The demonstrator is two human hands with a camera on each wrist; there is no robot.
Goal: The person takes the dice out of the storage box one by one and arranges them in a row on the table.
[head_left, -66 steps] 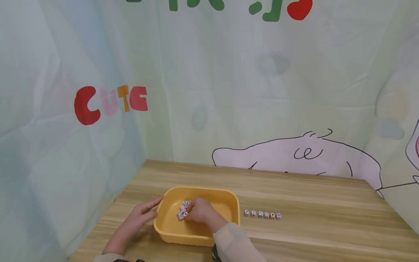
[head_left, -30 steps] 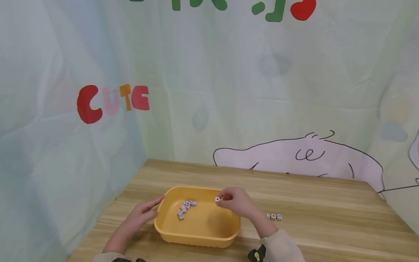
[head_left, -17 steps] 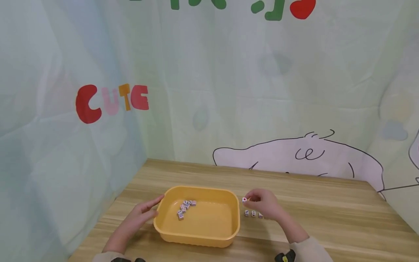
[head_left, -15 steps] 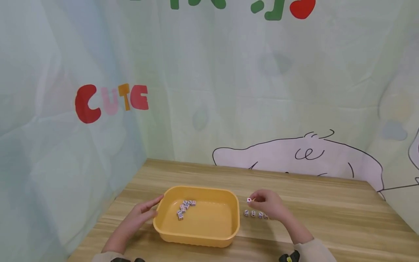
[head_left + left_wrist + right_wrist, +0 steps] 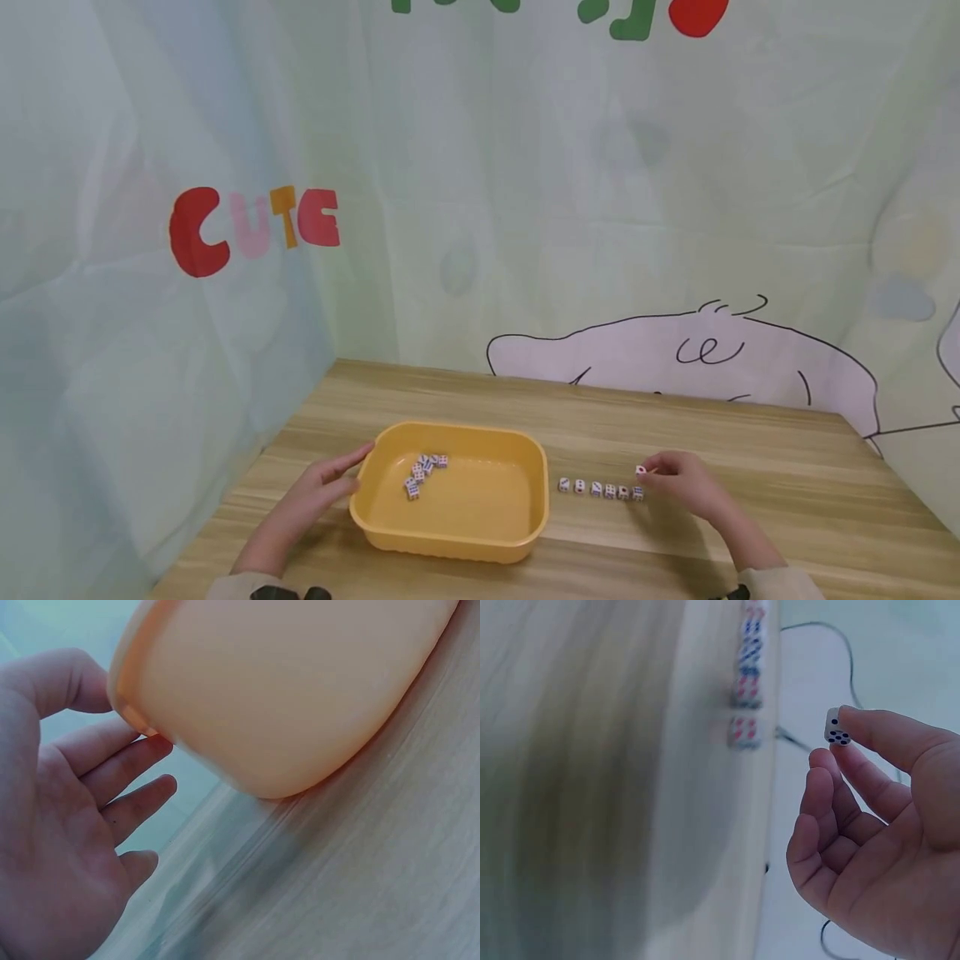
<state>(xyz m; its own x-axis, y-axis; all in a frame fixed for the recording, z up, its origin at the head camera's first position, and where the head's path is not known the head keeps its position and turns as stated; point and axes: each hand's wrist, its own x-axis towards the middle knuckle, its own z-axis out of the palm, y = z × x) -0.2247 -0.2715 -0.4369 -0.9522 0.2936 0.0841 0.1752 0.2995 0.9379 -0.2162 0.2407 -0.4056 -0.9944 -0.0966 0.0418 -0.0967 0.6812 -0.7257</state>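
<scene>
Right hand fingers pinch die above row's right end. Five dice lined on desk; several left in tray. Left hand open, touching tray.

Your right hand has carried one small white die from the yellow plastic tray to the right end of the dice row.
</scene>
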